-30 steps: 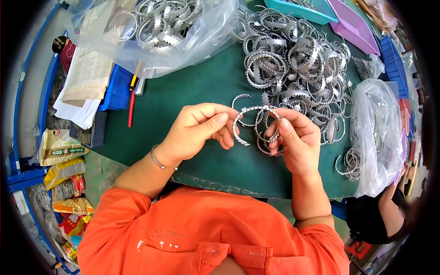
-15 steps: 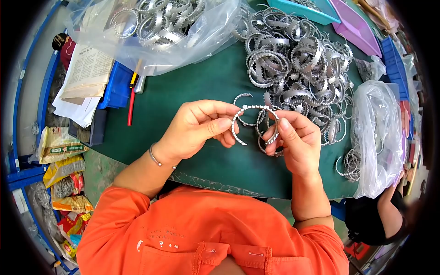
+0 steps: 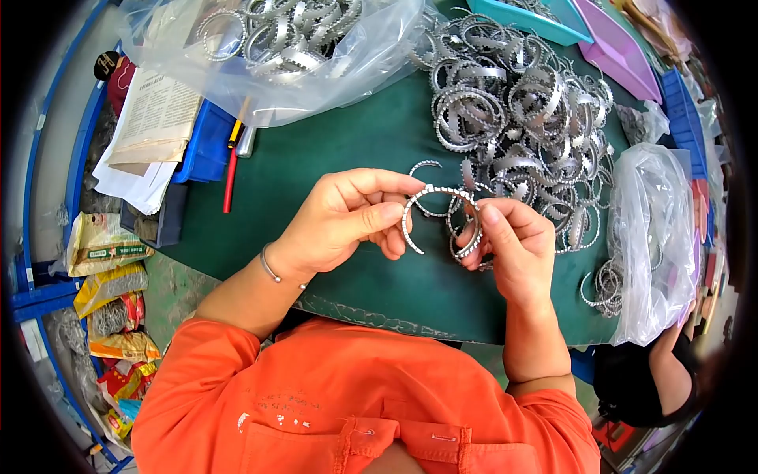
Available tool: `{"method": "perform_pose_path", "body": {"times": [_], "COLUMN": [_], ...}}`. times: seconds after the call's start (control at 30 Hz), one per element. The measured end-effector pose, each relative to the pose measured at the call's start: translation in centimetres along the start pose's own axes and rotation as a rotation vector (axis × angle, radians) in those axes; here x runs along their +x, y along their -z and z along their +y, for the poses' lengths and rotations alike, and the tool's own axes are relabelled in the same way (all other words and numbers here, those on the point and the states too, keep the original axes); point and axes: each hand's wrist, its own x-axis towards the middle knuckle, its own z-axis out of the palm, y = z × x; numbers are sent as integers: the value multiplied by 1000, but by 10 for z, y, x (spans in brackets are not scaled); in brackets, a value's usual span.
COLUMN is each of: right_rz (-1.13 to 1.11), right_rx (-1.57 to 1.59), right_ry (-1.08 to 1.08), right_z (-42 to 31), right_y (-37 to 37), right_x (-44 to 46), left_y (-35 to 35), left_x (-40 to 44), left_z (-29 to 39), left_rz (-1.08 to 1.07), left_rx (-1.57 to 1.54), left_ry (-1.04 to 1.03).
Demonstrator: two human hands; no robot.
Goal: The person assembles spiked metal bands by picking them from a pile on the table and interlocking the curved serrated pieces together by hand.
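Between my two hands is an open, C-shaped metal ring [image 3: 408,213] with evenly notched edges. My left hand [image 3: 345,215] is closed on the ring's left side, thumb and index finger pinching it. My right hand [image 3: 515,241] grips the ring's right side between thumb and fingers. Just behind it, a curved toothed piece [image 3: 426,164] and other rings lie on the green table, partly covered by the held ring and my right fingers. A large heap of similar toothed rings [image 3: 537,103] lies beyond my right hand.
A clear plastic bag [image 3: 276,110] with more rings lies at the back left. Near it are a red pen [image 3: 230,183], a blue bin [image 3: 207,142] and papers [image 3: 150,118]. On the right are another plastic bag [image 3: 651,229], small rings [image 3: 606,288] and a co-worker's arm [image 3: 671,371].
My hands stay nearly in place, still holding the ring, which has shifted very slightly. The whole view has moved a little.
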Motion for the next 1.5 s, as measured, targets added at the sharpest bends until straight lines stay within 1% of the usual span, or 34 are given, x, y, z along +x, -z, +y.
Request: {"method": "perform_pose_path", "body": {"times": [0.13, 0.27, 0.33, 0.37, 0.4, 0.47, 0.53, 0.63, 0.8, 0.83, 0.87, 0.9, 0.93, 1.0, 1.03, 1.07, 1.1, 1.13, 1.2, 1.23, 1.27, 1.3, 1.33, 1.4, 1.5], "right_rz": [-2, -11, 53, 117, 117, 171, 149, -3, -33, -84, -136, -213, -216, -144, -111, -135, -128, -120, -143, -152, -161, -161, -173, -180, -69], "right_rx": [-9, -22, -288, -390, -389, -678, -636, -590, -571, -585, -598, -593, -596, -534, -424, -294, -101, 90, 340, 401, 460, 455, 477, 496, 260], "right_ry": [-46, -49, 57, 199, 197, 595, 572, 592, 599, 660, 720, 618, 566, 537, 365, 197, 83, -31, -28, -31, -35, -33, -57, -90, -152], "right_z": [0, -1, 2, 6, 8, 12, 9, 9, 12, 12, 12, 7, 8, 14, 17, 11, 10, 9, 12, 12, 12, 12, 13, 12, 6], "right_y": [-1, -3, -4, -9, -8, -6, -10, -12, -12, -13, -15, -17, -18, -14, -12, -11, -9, -7, -3, -2, -1, 0, 2, 4, 0], "right_x": [0, -1, -4, -4, -3, -1, -6, -9, -8, -6, -5, -8, -10, -10, -10, -11, -10, -8, -3, -1, 0, 1, 3, 4, 4], "left_y": [-1, -2, -4, -4, -5, -5, -6, -7, -7, -7, -7, -8, -11, -15, -16, -16, -16, -10, -8, -9, -12, -13, -12, -7, -5], "left_x": [0, 0, 1, 2, 2, 3, 3, 4, 4, 4, 3, 3, 1, 2, 1, 0, 0, 0, 5, 5, 4, 3, 3, 2, 1], "left_z": [2, 2, 1, -1, -2, -6, -7, -10, -10, -11, -13, -15, -16, -15, -14, -12, -10, -11, -15, -13, -11, -10, -9, -9, -6], "left_rz": [1, -23, -45, -66, -65, -56, -59, -78, -100, -100, -101, -102, -116, -58, -60, -23, 14, 12, 72, 71, 77, 82, 80, 30, 49], "left_rx": [-18, -64, -82, -100, -101, -77, -115, -111, -189, -190, -77, 36, 76, 42, 46, 71, 95, 166, 358, 358, 271, 182, 177, 64, 52], "left_ry": [22, 38, 7, -25, -24, -12, -6, -8, 13, 14, 3, -10, -18, -24, -28, -22, -16, -61, -207, -212, -107, -1, -4, 47, 54]}}
